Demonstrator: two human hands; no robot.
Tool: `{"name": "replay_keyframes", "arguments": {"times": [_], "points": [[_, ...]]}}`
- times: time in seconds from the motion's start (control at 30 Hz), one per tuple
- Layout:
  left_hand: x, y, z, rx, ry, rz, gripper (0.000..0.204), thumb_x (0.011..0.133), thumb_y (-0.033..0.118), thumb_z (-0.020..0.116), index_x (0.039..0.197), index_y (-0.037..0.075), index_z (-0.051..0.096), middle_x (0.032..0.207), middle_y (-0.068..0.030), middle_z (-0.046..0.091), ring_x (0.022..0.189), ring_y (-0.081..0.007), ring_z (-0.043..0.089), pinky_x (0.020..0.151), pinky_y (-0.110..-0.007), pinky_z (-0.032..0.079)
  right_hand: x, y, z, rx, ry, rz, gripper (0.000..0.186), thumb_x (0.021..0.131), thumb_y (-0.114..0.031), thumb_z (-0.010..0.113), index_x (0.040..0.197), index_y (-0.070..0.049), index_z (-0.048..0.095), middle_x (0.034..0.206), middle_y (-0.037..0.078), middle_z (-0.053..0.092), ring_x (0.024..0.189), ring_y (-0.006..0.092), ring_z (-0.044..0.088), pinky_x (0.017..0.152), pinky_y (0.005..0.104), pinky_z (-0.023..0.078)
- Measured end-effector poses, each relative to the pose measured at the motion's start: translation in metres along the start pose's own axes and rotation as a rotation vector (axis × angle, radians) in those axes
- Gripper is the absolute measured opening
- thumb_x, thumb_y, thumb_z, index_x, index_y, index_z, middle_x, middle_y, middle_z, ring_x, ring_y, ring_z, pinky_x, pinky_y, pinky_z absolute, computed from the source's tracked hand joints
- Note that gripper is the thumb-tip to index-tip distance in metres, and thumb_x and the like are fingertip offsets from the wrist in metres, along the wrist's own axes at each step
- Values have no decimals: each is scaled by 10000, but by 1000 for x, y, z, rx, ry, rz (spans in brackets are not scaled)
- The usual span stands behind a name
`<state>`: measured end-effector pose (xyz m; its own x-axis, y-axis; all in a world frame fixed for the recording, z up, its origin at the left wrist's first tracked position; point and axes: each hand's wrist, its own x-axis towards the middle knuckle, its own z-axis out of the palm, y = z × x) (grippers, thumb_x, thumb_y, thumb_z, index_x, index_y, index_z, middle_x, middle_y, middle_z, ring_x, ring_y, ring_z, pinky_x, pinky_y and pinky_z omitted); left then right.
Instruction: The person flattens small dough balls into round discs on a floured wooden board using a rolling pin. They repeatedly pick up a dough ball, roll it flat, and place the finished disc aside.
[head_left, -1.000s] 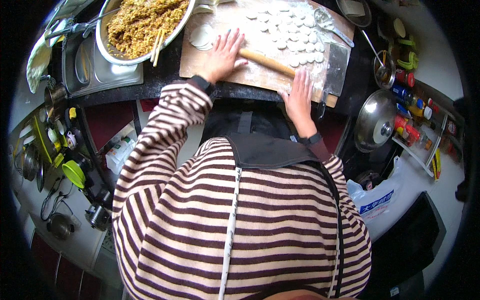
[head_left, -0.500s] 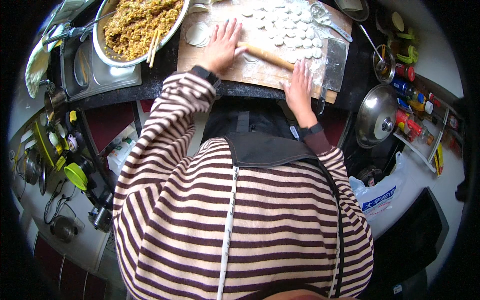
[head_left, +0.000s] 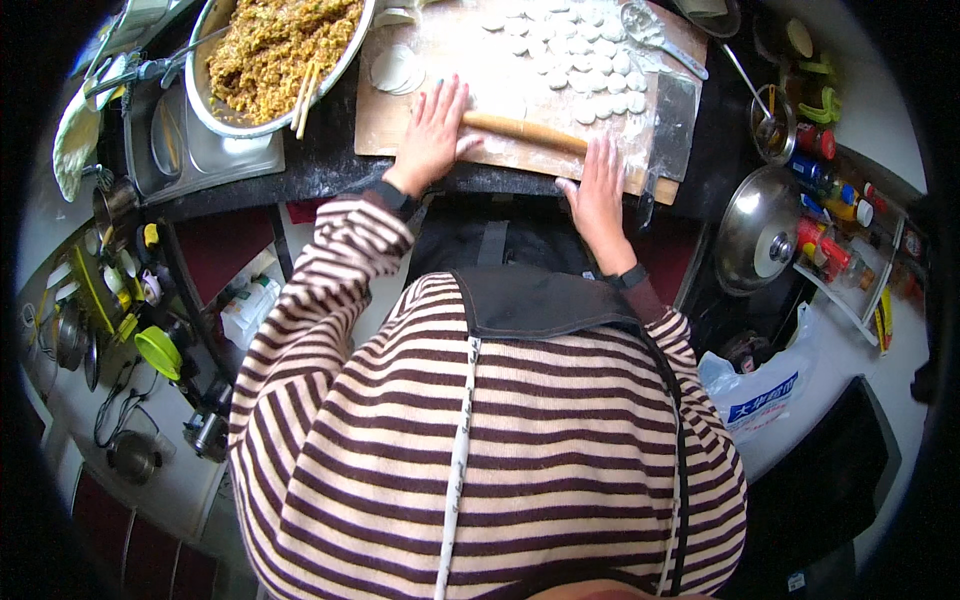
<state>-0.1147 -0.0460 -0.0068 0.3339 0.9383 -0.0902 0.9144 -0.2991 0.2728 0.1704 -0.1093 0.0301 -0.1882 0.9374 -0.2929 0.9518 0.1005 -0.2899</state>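
Observation:
A wooden rolling pin lies across the near part of a floured wooden board. My left hand rests on its left end, fingers stretched forward and thumb pointing toward the pin. On the right end lies my right hand, its fingers straight and flat and its thumb apart. Neither hand is wrapped round the pin. Any dough under the pin is hard to make out against the flour. Beyond my left hand sits a stack of round dough wrappers. Many small flattened dough pieces cover the far right of the board.
A large bowl of minced filling with chopsticks stands left of the board. At its right are a cleaver and a floury scoop. A metal pot lid and bottles lie farther right.
The rolling pin has come toward me, its left end most. My left hand has drawn back and slightly left with it; my right hand has shifted only a little.

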Motion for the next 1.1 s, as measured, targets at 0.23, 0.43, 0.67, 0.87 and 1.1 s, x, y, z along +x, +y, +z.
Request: {"name": "replay_keyframes", "arguments": {"times": [0.23,0.43,0.67,0.87,1.1], "points": [[1,0,2,121,-12,-48,875,936,609,471,1545,34,222,1623,-176,173,1497,-348,178,1205,-515,140,9,3,1,-18,-5,16,876,879,-292,689,1526,30,193,1612,210,162,1499,360,140,1205,520,134],[4,-2,2,10,168,-34,856,957,603,441,1546,23,214,1621,-183,178,1500,-345,168,1207,-516,130,15,3,3,50,223,-72,876,904,-339,658,1532,34,175,1619,211,138,1499,379,122,1207,509,125],[6,-6,9,31,79,-21,891,942,651,418,1557,45,197,1627,-174,163,1506,-355,138,1211,-515,119,15,2,4,8,49,-36,908,892,-329,679,1533,36,150,1614,225,126,1502,377,108,1210,520,113],[18,-4,4,-11,178,-36,830,973,618,371,1549,42,215,1627,-179,156,1504,-347,148,1210,-517,124,21,-5,0,36,188,6,934,894,-361,674,1530,57,132,1619,238,80,1500,395,95,1204,515,136],[14,-4,2,18,154,4,842,964,598,418,1542,18,219,1622,-191,165,1496,-364,165,1210,-514,108,15,-6,5,26,109,-7,941,887,-347,685,1524,71,132,1621,246,54,1505,394,73,1204,520,128]]}}
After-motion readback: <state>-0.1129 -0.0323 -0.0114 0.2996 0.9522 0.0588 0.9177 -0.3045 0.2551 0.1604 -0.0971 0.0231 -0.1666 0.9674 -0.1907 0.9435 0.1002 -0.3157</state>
